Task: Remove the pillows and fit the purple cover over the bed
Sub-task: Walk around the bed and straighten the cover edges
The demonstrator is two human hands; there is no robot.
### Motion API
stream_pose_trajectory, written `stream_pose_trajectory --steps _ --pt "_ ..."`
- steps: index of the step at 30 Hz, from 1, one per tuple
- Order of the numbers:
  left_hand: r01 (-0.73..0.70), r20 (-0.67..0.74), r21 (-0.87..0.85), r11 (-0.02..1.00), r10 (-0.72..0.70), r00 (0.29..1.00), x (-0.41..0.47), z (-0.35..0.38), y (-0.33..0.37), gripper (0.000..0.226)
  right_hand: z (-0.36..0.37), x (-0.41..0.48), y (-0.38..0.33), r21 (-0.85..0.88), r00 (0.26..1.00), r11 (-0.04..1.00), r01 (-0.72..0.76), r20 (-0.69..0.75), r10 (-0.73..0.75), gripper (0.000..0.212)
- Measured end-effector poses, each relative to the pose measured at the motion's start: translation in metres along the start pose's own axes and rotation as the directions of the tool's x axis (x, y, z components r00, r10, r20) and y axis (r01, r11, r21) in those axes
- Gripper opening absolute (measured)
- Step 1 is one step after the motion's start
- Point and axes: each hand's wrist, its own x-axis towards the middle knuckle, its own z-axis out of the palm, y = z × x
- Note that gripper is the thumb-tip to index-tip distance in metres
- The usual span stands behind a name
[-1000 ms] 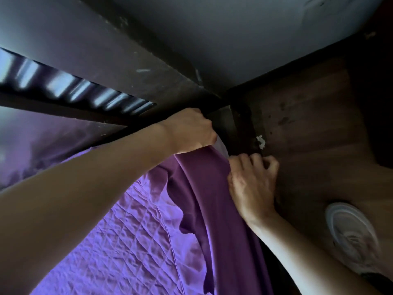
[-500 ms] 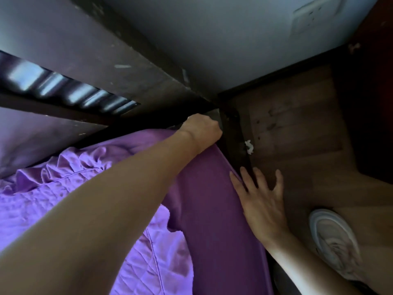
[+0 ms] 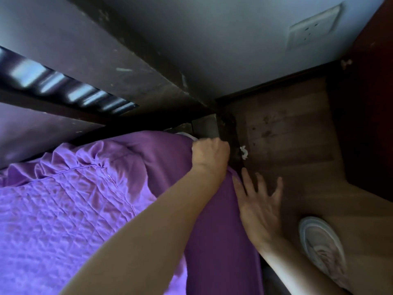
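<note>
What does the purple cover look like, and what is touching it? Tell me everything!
The purple cover is soft, slightly shiny cloth. Its top is quilted and wrinkled, with a ruffled frill gathered along the headboard side. A plainer, darker purple skirt hangs down the side of the bed. At the corner by the headboard a bit of white still peeks out. The left hand is closed on the cloth right at that corner, and the right hand lies open and flat with spread fingers against the hanging side.
</note>
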Motion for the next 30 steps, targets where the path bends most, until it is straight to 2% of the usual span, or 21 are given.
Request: stream_pose_trajectory --steps 2,4,5,6,8,10,13,16,20,23,25,27,29,30 --pt "0.152 0.088 -0.222 0.963 -0.136 0.987 -0.009 0.005 0.014 0.035 -0.001 0.000 0.002 -0.009 1.000 1.000 -0.001 0.012 0.001 0.070" --pt "0.277 0.171 -0.382 0.882 -0.227 0.959 -0.013 0.013 0.025 0.072 0.000 0.001 0.002 0.001 1.000 1.000 -0.008 0.008 0.008 0.056" --pt "0.312 0.183 -0.448 0.838 -0.256 0.949 -0.016 0.015 0.030 0.082 0.000 0.001 0.002 0.007 1.000 1.000 -0.009 0.010 0.009 0.054" --pt "0.331 0.178 -0.527 0.783 -0.280 0.944 -0.018 0.017 0.035 0.085 0.000 0.001 0.003 0.011 1.000 1.000 -0.009 0.003 0.009 0.051" --pt "0.372 0.201 -0.756 0.539 -0.350 0.915 -0.022 0.017 0.043 0.081 0.003 0.000 0.003 0.006 1.000 1.000 -0.002 -0.011 0.002 0.047" --pt "0.339 0.189 -0.884 0.322 -0.418 0.888 -0.020 0.017 0.050 0.074 0.005 -0.001 0.003 -0.001 1.000 1.000 0.013 -0.003 -0.013 0.050" --pt "0.272 0.183 -0.957 0.099 -0.522 0.833 -0.008 0.017 0.056 0.067 0.008 -0.001 0.003 -0.011 0.998 1.000 0.014 0.059 -0.013 0.059" --pt "0.215 0.236 -0.972 -0.098 -0.467 0.852 0.000 0.012 0.056 0.071 0.010 0.000 0.002 -0.036 0.996 0.999 0.014 0.084 -0.011 0.057" --pt "0.146 0.232 -0.962 -0.231 -0.410 0.882 0.012 0.013 0.054 0.075 0.014 0.012 0.001 -0.038 0.995 0.999 0.015 0.096 -0.011 0.054" --pt "0.132 0.227 -0.953 -0.272 -0.355 0.907 0.021 0.022 0.044 0.070 0.016 0.022 0.000 -0.005 0.989 1.000 0.004 0.145 -0.004 0.055" --pt "0.144 0.218 -0.963 -0.228 -0.349 0.911 0.027 0.033 0.036 0.060 0.016 0.028 0.009 0.082 0.978 0.995 -0.051 0.204 0.033 0.062" --pt "0.150 0.207 -0.970 -0.189 -0.334 0.919 0.032 0.031 0.031 0.052 0.013 0.035 0.035 0.185 0.949 0.954 -0.235 0.255 0.185 0.073" --pt "0.166 0.216 -0.968 -0.187 -0.291 0.932 0.035 0.018 0.027 0.055 0.008 0.034 0.069 0.150 0.938 0.947 -0.283 0.249 0.241 0.078" --pt "0.147 0.179 -0.981 -0.128 -0.297 0.938 0.036 0.013 0.028 0.056 0.005 0.032 0.081 0.121 0.948 0.958 -0.261 0.220 0.231 0.078"
